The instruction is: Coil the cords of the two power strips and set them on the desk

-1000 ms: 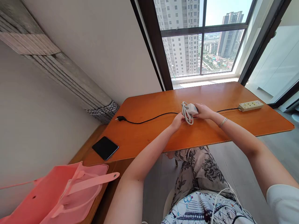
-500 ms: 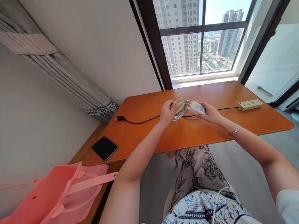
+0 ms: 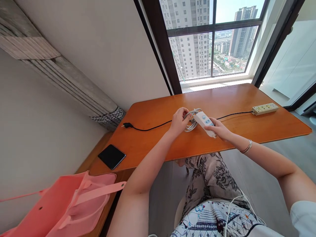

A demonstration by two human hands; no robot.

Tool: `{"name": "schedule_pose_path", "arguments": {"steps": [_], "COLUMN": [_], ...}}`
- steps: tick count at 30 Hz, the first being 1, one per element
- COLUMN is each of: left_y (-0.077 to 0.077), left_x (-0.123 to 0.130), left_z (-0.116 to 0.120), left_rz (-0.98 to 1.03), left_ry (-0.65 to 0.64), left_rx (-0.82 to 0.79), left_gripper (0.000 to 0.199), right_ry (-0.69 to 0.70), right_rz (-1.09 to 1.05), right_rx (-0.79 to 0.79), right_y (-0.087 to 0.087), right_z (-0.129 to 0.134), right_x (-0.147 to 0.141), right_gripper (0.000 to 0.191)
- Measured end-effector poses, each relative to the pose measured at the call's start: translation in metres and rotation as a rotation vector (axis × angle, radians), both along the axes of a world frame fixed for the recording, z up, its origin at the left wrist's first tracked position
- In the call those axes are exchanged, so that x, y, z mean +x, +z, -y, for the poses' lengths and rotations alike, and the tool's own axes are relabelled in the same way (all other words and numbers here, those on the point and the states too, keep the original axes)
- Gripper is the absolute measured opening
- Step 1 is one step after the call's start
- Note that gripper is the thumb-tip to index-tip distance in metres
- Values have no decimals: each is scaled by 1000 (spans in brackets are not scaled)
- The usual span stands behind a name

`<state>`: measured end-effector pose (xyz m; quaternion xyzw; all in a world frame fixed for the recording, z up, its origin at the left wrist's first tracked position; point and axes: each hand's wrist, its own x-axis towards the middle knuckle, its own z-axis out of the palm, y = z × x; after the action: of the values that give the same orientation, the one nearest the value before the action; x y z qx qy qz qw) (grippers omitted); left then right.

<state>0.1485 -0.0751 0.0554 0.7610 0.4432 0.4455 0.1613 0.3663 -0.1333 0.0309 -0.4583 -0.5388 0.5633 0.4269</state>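
Note:
My right hand (image 3: 219,129) grips a white power strip (image 3: 202,120) with blue-marked sockets, tilted so its socket face shows. Its cord is a bundle of pale grey cable (image 3: 192,126) looped at the strip's far left end. The fingers of my left hand (image 3: 179,119) are closed around the loops of that coil. Behind both hands a black cord (image 3: 153,127) runs across the table, from a black plug (image 3: 127,125) on the left to a cream power strip (image 3: 265,109) lying on the right.
The brown wooden table (image 3: 153,148) spans the space before me, with a window behind it. A black tablet or phone (image 3: 112,156) lies near its left front edge. An open pink bag (image 3: 74,204) sits at the lower left. A curtain (image 3: 81,89) hangs by the wall.
My right hand has turned the white power strip from nearly level to slanting down to the right, so more of its socket face shows. The cable coil has moved slightly down with it.

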Motion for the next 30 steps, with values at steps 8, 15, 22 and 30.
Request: {"name": "schedule_pose_path", "arguments": {"steps": [8, 15, 22, 30], "left_y": [-9, -17, -10, -11], "left_x": [7, 16, 27, 42], "left_z": [4, 16, 37, 62], "left_rz": [-65, 49, -21, -142], "left_ry": [130, 8, -81, -359], "left_rx": [38, 129, 157, 14], "left_gripper": [12, 16, 24, 21], "right_ry": [7, 38, -17, -39], "right_rz": [59, 188, 231, -53], "right_rx": [203, 352, 479, 407], "right_y": [-16, -16, -26, -46], "right_z": [4, 15, 14, 6], "right_x": [-5, -13, -28, -30], "right_gripper": [63, 68, 74, 64]}}
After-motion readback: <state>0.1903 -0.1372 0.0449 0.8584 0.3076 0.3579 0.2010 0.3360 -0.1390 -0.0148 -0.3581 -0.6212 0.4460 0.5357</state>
